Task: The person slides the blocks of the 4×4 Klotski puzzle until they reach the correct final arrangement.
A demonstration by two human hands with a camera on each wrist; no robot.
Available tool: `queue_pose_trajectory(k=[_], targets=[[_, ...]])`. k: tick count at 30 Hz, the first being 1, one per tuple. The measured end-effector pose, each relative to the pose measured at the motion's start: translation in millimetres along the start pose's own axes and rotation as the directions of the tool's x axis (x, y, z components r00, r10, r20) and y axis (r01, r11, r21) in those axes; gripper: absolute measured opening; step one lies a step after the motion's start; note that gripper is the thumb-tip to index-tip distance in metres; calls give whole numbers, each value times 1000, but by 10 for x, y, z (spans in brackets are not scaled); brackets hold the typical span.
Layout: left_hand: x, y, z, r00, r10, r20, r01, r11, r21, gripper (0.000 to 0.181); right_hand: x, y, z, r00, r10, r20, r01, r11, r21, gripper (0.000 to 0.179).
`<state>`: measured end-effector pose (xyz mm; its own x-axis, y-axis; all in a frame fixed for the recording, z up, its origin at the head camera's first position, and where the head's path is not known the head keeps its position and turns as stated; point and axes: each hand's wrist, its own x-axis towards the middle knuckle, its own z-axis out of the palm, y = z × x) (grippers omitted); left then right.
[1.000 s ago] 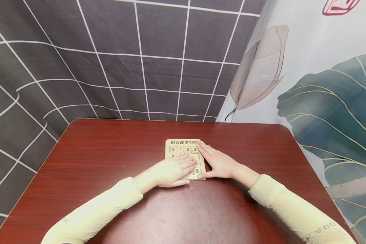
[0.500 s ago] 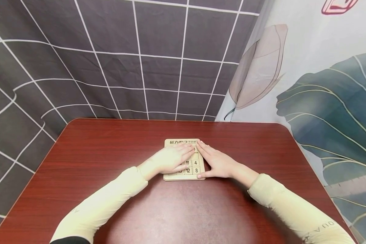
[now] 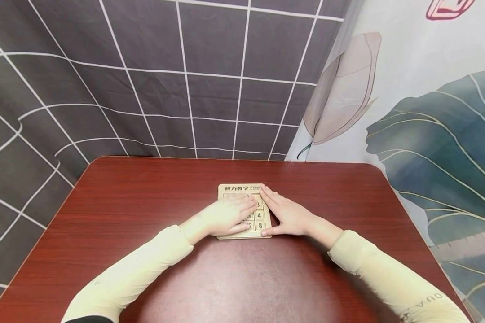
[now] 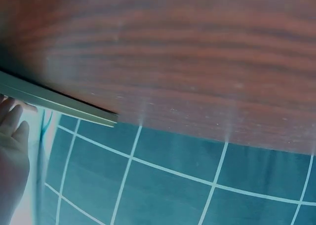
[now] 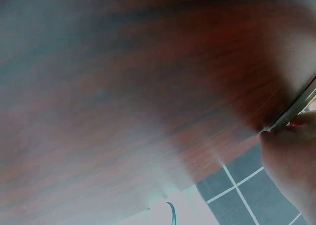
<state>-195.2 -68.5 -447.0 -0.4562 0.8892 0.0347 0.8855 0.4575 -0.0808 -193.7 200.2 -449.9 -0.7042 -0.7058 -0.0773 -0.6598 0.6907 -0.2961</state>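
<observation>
A pale wooden number sliding puzzle lies flat on the table, its dark printed title along the far edge. My left hand is over its tiles with fingers straight, hiding much of the left and middle. Its fingertips are at the tile marked 3 in the right column. Tiles 4 and 8 show below that one. My right hand rests along the puzzle's right side, fingers straight at the far corner and thumb at the near corner. The left wrist view catches the puzzle's edge beside the fingers.
The red-brown wooden table extends around the puzzle on all sides. Behind it hangs a dark grey cloth with a white grid. To the right is a pale curtain printed with large leaves.
My left hand went up over the top row, then came back slightly toward me. Tile 3 has slid from the top row into the gap above tile 4. The right hand stays put.
</observation>
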Motion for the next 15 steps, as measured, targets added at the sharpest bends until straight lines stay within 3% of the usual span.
queue_pose_trajectory(k=[7, 11, 15], targets=[[-59, 40, 42, 1000, 4, -4, -4, 1000, -3, 64, 3, 13, -5, 1000, -4, -6, 4, 1000, -1, 117], [-80, -40, 41, 1000, 9, -19, -9, 1000, -7, 63, 1, 9, -5, 1000, -3, -5, 3, 1000, 1, 117], [-118, -150, 33, 999, -26, -22, 26, 999, -26, 63, 3, -4, -7, 1000, -3, -5, 3, 1000, 0, 116]])
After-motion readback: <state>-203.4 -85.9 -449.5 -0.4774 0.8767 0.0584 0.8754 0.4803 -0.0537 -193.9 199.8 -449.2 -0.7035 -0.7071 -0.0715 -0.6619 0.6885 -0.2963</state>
